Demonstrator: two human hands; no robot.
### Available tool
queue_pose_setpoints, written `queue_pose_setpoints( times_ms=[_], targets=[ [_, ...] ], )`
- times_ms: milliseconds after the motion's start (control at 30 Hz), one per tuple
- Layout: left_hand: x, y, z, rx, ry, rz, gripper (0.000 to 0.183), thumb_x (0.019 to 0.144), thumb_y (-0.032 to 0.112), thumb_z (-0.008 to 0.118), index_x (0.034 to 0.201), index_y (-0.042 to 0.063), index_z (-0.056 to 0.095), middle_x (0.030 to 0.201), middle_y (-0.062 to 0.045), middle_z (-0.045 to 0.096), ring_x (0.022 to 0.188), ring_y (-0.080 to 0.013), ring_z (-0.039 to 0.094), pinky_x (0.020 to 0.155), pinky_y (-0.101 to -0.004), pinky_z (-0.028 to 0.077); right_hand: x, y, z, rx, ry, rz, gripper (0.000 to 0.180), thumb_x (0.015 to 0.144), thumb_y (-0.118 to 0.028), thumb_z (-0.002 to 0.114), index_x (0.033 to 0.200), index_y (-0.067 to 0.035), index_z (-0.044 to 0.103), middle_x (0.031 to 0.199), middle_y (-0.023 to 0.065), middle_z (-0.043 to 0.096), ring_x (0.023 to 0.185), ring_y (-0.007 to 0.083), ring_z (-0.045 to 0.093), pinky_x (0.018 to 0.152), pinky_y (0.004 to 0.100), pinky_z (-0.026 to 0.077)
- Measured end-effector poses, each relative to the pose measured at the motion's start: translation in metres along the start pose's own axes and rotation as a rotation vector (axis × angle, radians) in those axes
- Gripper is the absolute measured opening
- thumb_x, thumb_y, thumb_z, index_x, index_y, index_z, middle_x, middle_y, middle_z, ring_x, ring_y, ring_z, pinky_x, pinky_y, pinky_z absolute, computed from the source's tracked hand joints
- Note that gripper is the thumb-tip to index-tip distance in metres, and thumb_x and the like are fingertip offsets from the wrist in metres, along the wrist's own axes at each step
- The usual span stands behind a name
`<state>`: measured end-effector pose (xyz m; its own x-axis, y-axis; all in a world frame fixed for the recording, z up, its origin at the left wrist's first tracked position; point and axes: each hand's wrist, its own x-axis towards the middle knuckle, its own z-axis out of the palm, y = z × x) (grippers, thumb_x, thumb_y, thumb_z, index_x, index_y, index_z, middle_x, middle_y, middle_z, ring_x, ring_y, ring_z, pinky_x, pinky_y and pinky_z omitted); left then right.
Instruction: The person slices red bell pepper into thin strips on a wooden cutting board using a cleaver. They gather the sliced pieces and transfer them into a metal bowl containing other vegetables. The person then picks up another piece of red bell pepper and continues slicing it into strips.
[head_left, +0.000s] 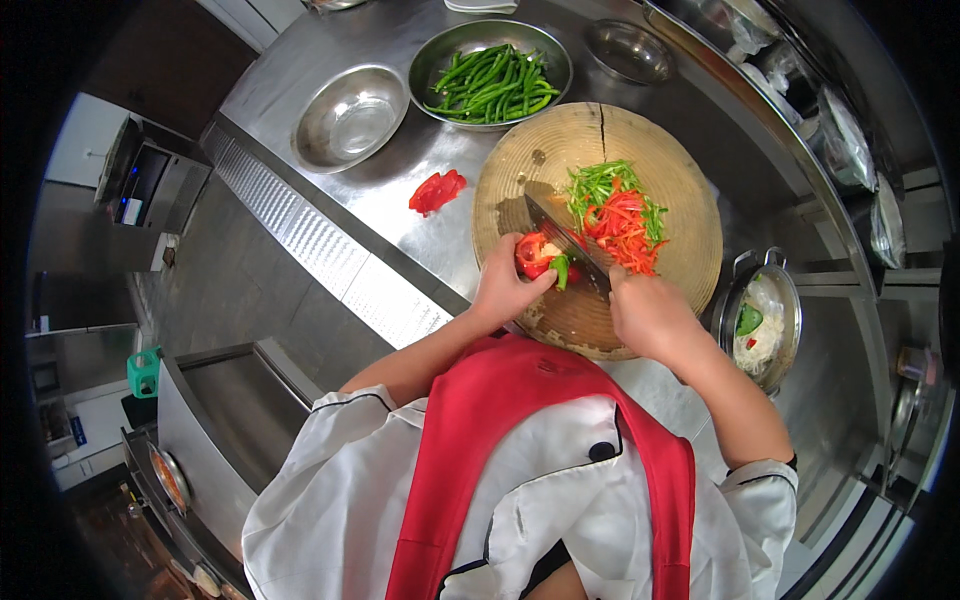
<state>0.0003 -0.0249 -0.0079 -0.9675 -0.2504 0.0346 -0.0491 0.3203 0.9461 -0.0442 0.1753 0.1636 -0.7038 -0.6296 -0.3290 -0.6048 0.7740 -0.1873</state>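
My left hand (508, 283) holds a red bell pepper (531, 253) with a green stem near the front left of a round wooden chopping board (682, 172). In my right hand (651, 311) is the handle of a broad-bladed kitchen knife (564, 241), its blade against the pepper's right side. Red pepper strips (626, 229) lie beyond the knife, beside and partly over shredded green strips (600, 184). Several red pepper pieces (437, 192) rest on the steel table left of the board. The blade hides part of the pepper.
Behind the board, a metal bowl (564, 82) holds long green peppers (495, 82). Two other metal bowls (351, 120) (628, 51) flank it. At the right, a metal strainer (791, 330) contains pale shreds and green and red scraps. A raised steel edge (780, 135) runs along the right.
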Motion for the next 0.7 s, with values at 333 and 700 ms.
queue_pose_setpoints(
  times_ms=[333,700],
  targets=[
    [-0.004,0.009,-0.002,-0.03,-0.024,-0.02,0.061,0.073,0.026,0.08,0.117,-0.004,0.049,0.097,-0.021,0.067,0.089,-0.0327,0.068,0.079,-0.0381,0.054,0.02,0.011,0.07,0.06,0.048,0.054,0.02,0.09,-0.015,0.053,0.097,0.004,0.054,0.069,0.0226,0.065,0.066,0.0403,0.066,0.06,0.0508,0.051],
    [0.017,0.006,-0.039,-0.339,-0.12,0.012,0.065,0.081,0.015,0.078,0.133,0.001,0.042,0.125,-0.012,0.057,0.116,-0.0195,0.057,0.099,-0.0343,0.047,0.006,0.025,0.095,0.202,0.336,0.036,0.019,0.092,-0.018,0.054,0.098,0.001,0.054,0.062,0.0202,0.062,0.058,0.0393,0.064,0.054,0.0501,0.05]
  ],
)
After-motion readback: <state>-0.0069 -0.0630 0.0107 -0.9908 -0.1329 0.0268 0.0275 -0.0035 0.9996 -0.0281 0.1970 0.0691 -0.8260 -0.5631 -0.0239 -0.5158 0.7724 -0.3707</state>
